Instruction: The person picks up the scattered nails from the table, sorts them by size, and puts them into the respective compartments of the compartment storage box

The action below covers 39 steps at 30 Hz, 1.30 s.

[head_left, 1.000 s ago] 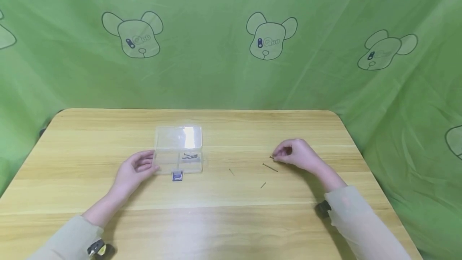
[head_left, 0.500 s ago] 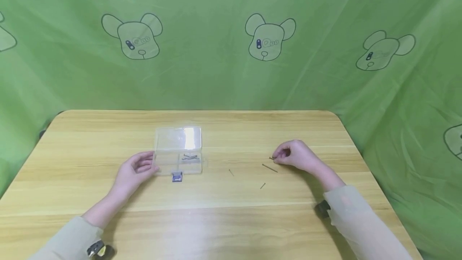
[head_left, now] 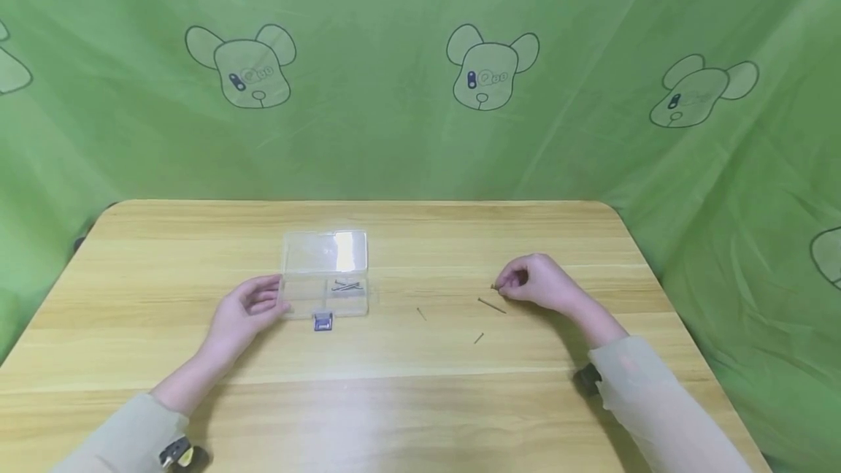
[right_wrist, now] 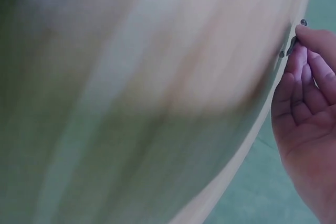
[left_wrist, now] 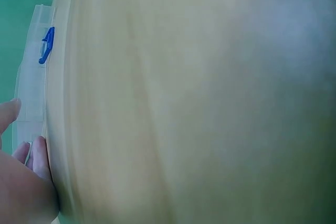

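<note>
Nearest, at the bottom corners, two pale sleeves [head_left: 118, 436] reach in over a wood-grain table [head_left: 368, 422], each with a dark device [head_left: 587, 379] at the cuff. Ahead of them, between the two arms and closer to the right one, a short fastener [head_left: 479, 338] lies slantwise on the wood; it is too small to tell whether it is a nail or a screw. A little farther on, to the left, a blue clasp [head_left: 323, 322] juts from the near edge of a clear plastic box [head_left: 298, 294]. The left hand [head_left: 239, 320] grips the box by its left end, thumb toward the near corner and fingers bent behind. Between box and right hand lies a thin fastener [head_left: 421, 314], and just before the right hand a longer fastener [head_left: 492, 305]. The box has two compartments; in the right one, several metal fasteners [head_left: 347, 286] lie crossed. About level with them, well apart from the box, the right hand [head_left: 542, 283] pinches another fastener [head_left: 494, 286] between thumb and fingertip — only its end shows. The box's lid [head_left: 309, 250] stands open on the far side, catching a bright reflection. Beyond the table hangs a green curtain [head_left: 381, 144] printed with outlined bear heads [head_left: 482, 79].
</note>
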Each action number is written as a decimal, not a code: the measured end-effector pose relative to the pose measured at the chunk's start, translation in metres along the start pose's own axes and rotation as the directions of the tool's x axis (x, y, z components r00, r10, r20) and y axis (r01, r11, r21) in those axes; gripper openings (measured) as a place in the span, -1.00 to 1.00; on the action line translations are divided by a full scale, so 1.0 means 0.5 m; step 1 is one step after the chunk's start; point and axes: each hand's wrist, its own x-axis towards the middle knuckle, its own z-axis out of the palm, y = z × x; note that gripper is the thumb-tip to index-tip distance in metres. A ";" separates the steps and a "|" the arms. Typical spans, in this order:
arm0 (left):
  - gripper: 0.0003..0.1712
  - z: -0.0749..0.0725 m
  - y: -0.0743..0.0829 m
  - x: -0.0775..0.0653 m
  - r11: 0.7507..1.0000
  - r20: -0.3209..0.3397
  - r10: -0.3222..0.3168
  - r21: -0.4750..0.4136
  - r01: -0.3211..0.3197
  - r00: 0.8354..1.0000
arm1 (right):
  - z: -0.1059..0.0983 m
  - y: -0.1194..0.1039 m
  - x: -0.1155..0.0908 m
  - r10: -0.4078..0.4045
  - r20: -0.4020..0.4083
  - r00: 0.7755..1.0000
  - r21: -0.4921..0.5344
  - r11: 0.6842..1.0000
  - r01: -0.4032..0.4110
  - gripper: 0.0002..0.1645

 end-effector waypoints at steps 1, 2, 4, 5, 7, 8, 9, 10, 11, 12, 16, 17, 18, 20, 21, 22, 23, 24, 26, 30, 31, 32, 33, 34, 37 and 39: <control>-0.24 0.000 0.000 0.000 1.000 0.001 0.001 -0.002 -0.001 1.000 | 0.000 0.002 0.001 0.005 -0.002 1.000 0.005 1.000 -0.005 -0.87; -0.24 0.001 -0.001 0.000 1.000 0.000 -0.001 -0.003 0.001 1.000 | -0.001 0.003 0.002 0.007 -0.005 1.000 0.009 1.000 -0.007 -0.87; -0.24 0.001 -0.001 -0.001 1.000 0.001 -0.003 -0.007 0.003 1.000 | -0.003 0.004 0.004 0.007 -0.007 1.000 0.016 1.000 -0.006 -0.86; -0.24 0.001 0.000 -0.001 1.000 0.002 -0.003 -0.010 0.003 1.000 | -0.003 0.004 0.006 0.002 -0.007 1.000 0.019 1.000 -0.002 -0.86; -0.23 0.000 -0.001 -0.001 1.000 0.002 -0.005 -0.013 0.005 1.000 | -0.002 0.003 0.010 -0.003 -0.007 1.000 0.024 1.000 0.004 -0.85; -0.23 0.000 -0.001 -0.001 1.000 0.001 -0.008 -0.014 0.008 1.000 | -0.002 0.001 0.013 -0.008 -0.008 1.000 0.025 1.000 0.008 -0.86; -0.23 0.000 -0.001 -0.001 1.000 0.003 -0.008 -0.016 0.008 1.000 | -0.001 -0.002 0.015 -0.010 -0.007 1.000 0.029 1.000 0.010 -0.86; -0.23 0.000 -0.001 -0.001 1.000 0.003 -0.008 -0.017 0.008 1.000 | 0.000 -0.006 0.018 -0.011 -0.007 1.000 0.032 0.999 0.011 -0.86; -0.23 0.000 -0.001 -0.001 1.000 0.004 -0.008 -0.019 0.008 1.000 | 0.001 -0.010 0.021 -0.013 -0.007 1.000 0.036 0.999 0.013 -0.86; -0.23 0.000 -0.001 -0.002 1.000 0.003 -0.008 -0.020 0.008 1.000 | 0.002 -0.016 0.025 -0.015 -0.007 1.000 0.042 0.999 0.016 -0.86; -0.23 -0.001 -0.001 -0.002 1.000 0.001 -0.004 -0.020 0.004 1.000 | 0.010 -0.043 0.044 -0.036 -0.008 0.999 0.068 0.997 0.036 -0.87; -0.23 -0.001 -0.001 -0.002 1.000 0.001 -0.004 -0.022 0.004 1.000 | 0.013 -0.050 0.049 -0.042 -0.008 0.999 0.076 0.996 0.043 -0.87; -0.23 -0.001 -0.001 -0.001 1.000 0.002 -0.005 -0.023 0.005 1.000 | 0.017 -0.057 0.054 -0.053 -0.007 0.999 0.081 0.995 0.053 -0.87; -0.23 -0.002 -0.001 -0.001 1.000 0.004 -0.007 -0.027 0.007 1.000 | 0.024 -0.073 0.064 -0.067 -0.004 0.998 0.088 0.994 0.067 -0.88; -0.23 -0.002 -0.002 -0.001 1.000 0.004 -0.005 -0.030 0.006 1.000 | 0.027 -0.081 0.069 -0.074 0.000 0.997 0.094 0.993 0.074 -0.88; -0.23 -0.001 -0.002 -0.001 0.999 0.004 -0.006 -0.032 0.006 1.000 | 0.031 -0.088 0.074 -0.082 0.005 0.997 0.098 0.992 0.081 -0.88; -0.23 -0.001 -0.002 -0.001 0.999 0.004 -0.005 -0.034 0.005 1.000 | 0.035 -0.096 0.078 -0.087 0.009 0.996 0.104 0.991 0.086 -0.88; -0.24 0.000 -0.002 -0.001 0.999 0.003 -0.002 -0.034 0.003 1.000 | 0.039 -0.103 0.083 -0.093 0.014 0.996 0.110 0.990 0.091 -0.88; -0.24 0.000 -0.003 0.000 1.000 0.000 0.000 -0.031 0.000 1.000 | 0.046 -0.116 0.093 -0.104 0.021 0.994 0.118 0.988 0.101 -0.88; -0.25 0.001 -0.003 0.000 1.000 -0.001 0.001 -0.021 -0.001 1.000 | 0.060 -0.138 0.111 -0.120 0.027 0.992 0.131 0.985 0.116 -0.88; -0.25 0.001 -0.003 0.001 1.000 -0.001 -0.001 -0.017 0.001 1.000 | 0.064 -0.143 0.116 -0.122 0.029 0.992 0.137 0.984 0.117 -0.88; -0.24 0.001 -0.003 0.001 1.000 0.000 0.001 -0.016 -0.001 1.000 | 0.067 -0.148 0.120 -0.125 0.030 0.992 0.144 0.982 0.120 -0.88; -0.24 0.002 -0.003 0.001 1.000 0.001 0.002 -0.017 -0.002 1.000 | 0.071 -0.153 0.125 -0.128 0.033 0.991 0.152 0.981 0.122 -0.88; -0.24 0.002 -0.003 0.002 1.000 0.001 0.001 -0.015 -0.001 1.000 | 0.074 -0.158 0.129 -0.128 0.035 0.991 0.159 0.980 0.121 -0.88; -0.24 0.001 -0.002 0.002 1.000 -0.001 0.002 -0.014 -0.003 1.000 | 0.086 -0.174 0.144 -0.135 0.040 0.990 0.170 0.977 0.127 -0.88; -0.24 0.001 -0.002 0.001 1.000 -0.004 0.002 -0.016 -0.002 1.000 | 0.095 -0.187 0.155 -0.143 0.042 0.989 0.169 0.976 0.134 -0.88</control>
